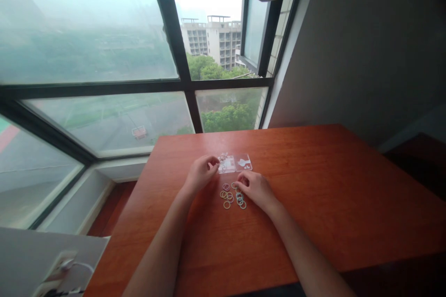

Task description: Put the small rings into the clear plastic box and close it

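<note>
A small clear plastic packet [235,163] with white print lies on the reddish wooden table [313,181]. My left hand [201,172] rests beside its left edge, fingers curled into a pinch at that edge. Several small coloured rings [230,197] lie scattered just below the packet. My right hand [256,189] sits at the right of the rings, fingers bent down and touching the nearest ones; whether it holds one is hidden.
Behind the table is a large window with dark frames [181,84]. A grey wall [365,46] stands at the right. A white ledge with a socket and cable [64,267] is at the lower left, beyond the table's left edge.
</note>
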Action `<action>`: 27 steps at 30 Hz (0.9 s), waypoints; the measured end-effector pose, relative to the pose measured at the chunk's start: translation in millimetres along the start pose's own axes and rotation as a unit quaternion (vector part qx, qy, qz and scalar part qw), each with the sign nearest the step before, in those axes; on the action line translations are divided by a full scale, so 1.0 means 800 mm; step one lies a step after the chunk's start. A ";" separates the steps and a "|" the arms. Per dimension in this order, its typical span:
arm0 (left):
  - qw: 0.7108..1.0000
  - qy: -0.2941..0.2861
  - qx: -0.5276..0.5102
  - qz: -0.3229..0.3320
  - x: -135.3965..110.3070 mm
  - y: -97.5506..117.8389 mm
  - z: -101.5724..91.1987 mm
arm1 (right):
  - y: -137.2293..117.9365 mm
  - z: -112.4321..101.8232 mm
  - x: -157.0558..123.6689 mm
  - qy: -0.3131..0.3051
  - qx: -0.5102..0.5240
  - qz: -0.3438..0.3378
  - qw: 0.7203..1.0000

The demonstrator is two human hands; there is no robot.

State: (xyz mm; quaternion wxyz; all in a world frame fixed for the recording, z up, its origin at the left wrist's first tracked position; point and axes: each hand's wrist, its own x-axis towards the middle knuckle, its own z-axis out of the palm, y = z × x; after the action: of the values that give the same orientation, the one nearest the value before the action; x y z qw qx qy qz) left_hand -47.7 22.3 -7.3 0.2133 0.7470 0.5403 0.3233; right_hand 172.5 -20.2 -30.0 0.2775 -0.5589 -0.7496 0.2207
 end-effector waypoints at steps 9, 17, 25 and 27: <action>1.000 0.003 0.010 -0.005 0.001 -0.003 -0.001 | 0.005 -0.008 0.000 -0.031 0.000 -0.040 0.999; 1.000 -0.002 -0.008 0.007 0.000 0.001 -0.001 | 0.003 -0.010 -0.001 -0.036 -0.022 -0.052 0.998; 1.000 0.003 -0.010 0.012 -0.001 0.001 0.000 | 0.000 -0.013 -0.002 -0.053 -0.055 -0.085 0.993; 1.000 0.002 -0.009 0.012 -0.001 0.002 0.000 | 0.001 -0.013 -0.002 -0.061 -0.065 -0.095 0.991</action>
State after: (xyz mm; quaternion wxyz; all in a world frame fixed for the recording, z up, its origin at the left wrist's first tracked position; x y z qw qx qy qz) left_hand -47.1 21.5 -6.4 0.2156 0.7510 0.5285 0.3320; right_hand 180.7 -21.4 -22.9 0.2139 -0.4878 -0.8275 0.1778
